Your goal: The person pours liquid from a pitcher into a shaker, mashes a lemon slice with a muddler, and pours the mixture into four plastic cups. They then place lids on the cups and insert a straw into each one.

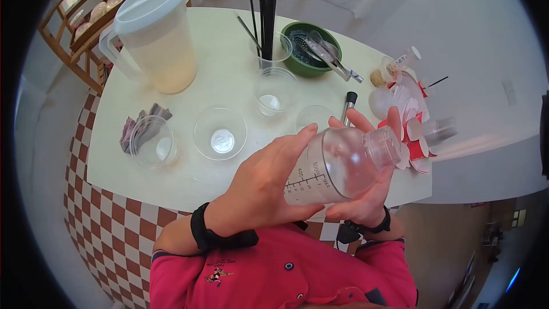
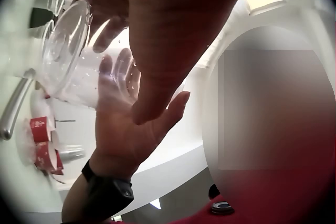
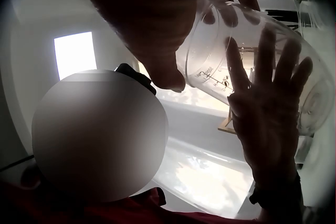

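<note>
A clear cocktail shaker with a printed measuring scale is tilted in the air over the near side of the table, its narrow neck toward the right. My left hand grips its body, fingers along the top and thumb underneath. From the other side my right hand holds it by the shoulder, near the neck. The right wrist view shows the left hand spread against the clear wall. In the left wrist view, the right hand appears beyond the shaker. Droplets cling to the wall.
A lidded pitcher of pale liquid stands back left. Clear cups, a grey-purple cloth, black straws and a green bowl of metal tools are around. Red-and-white paper cups and a black-tipped muddler lie right.
</note>
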{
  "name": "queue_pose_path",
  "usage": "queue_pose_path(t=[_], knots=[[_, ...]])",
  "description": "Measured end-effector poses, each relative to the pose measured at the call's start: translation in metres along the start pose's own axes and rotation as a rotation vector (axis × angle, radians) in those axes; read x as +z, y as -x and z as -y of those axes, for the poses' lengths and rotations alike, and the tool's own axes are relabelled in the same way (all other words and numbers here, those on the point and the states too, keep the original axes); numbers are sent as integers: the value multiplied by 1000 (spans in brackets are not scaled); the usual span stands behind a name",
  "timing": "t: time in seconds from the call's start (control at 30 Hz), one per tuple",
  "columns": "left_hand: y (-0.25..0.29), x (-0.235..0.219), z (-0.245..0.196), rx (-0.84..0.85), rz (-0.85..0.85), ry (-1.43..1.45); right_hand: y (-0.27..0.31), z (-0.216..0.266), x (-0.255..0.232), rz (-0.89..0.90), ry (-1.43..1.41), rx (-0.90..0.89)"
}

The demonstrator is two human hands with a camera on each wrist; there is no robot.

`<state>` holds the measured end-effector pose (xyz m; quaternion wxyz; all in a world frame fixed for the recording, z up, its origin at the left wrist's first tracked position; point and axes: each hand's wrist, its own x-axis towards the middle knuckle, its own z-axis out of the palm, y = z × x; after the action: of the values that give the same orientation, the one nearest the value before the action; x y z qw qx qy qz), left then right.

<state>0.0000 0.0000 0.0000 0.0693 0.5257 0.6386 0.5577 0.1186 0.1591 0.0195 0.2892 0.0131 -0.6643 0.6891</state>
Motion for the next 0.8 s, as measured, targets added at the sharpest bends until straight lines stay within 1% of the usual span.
queue_pose_path(t=[0.03,0.1,0.13,0.2,0.33,0.5,0.53,0.6,0.63,0.7,0.73,0.8], knots=[[1,-1,2,32,-31,-76,0,-4,5,-35,-10,25],[7,-3,2,-31,-17,-76,2,-8,17,-106,-29,71],[10,-4,2,-62,-8,-75,2,-9,18,-109,-31,88],[13,-7,3,-82,29,29,1,-8,19,-119,-37,122],[12,-19,2,-111,166,253,0,-4,14,-34,-115,95],[17,-15,17,-66,210,470,-2,-8,5,126,-146,-26],[18,-14,17,-56,216,502,-2,-7,4,119,-135,-15],[20,-15,15,-152,234,526,-1,-3,6,105,-115,7],[20,-15,13,-199,242,537,-1,3,10,13,-102,62],[16,-16,8,-137,124,303,-3,12,25,-172,-77,168],[14,-15,7,-105,65,186,-3,7,27,-170,-71,141],[14,-14,4,-105,84,66,0,-4,29,-166,-60,88]])
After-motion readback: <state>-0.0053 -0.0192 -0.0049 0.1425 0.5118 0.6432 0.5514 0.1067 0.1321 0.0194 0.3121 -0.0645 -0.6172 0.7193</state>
